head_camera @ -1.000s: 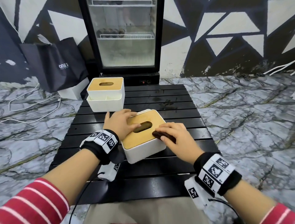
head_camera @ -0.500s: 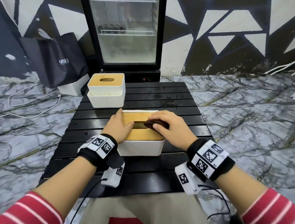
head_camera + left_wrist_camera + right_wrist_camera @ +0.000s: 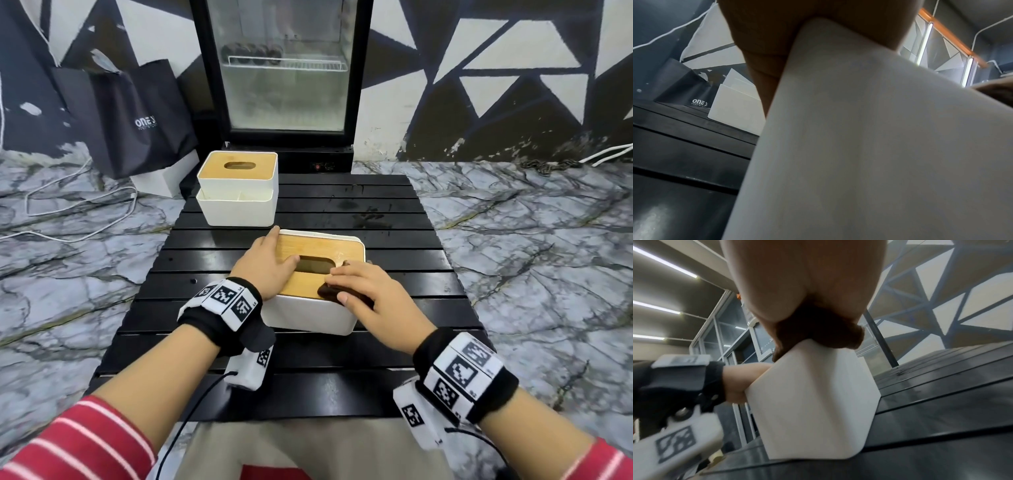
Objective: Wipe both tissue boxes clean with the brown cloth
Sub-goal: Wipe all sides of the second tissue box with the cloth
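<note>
Head view shows a black slatted counter [image 3: 394, 246] with two white tissue boxes on it, each topped by a wooden lid with an oval slot. The near tissue box [image 3: 310, 317] sits in the middle of the counter, directly under both hands. The left hand [image 3: 265, 265] lies flat on the left part of its lid, fingers straight and relaxed, thumb reaching the edge of the slot, steadying the box without gripping it. The right hand [image 3: 368, 293] rests on the lid's near right corner with the brown cloth [image 3: 330, 293] bunched beneath it; the fingers lie spread over the cloth and the thumb presses at its near edge, so the cloth is pressed against the wood rather than lifted. From the right wrist view the cloth [image 3: 818, 331] bulges out from under the palm and overhangs the box's upper edge, touching the white wall [image 3: 812, 399]. The left wrist view shows mostly the box's white side [image 3: 869, 146] close up, with the palm over its top edge. The far tissue box [image 3: 238, 188] stands at the counter's back left corner, well apart from the hands, with an open white tray section at its front. Behind the counter are a glass-door fridge [image 3: 286, 68] and a dark bag [image 3: 137, 116] on the marbled floor.
</note>
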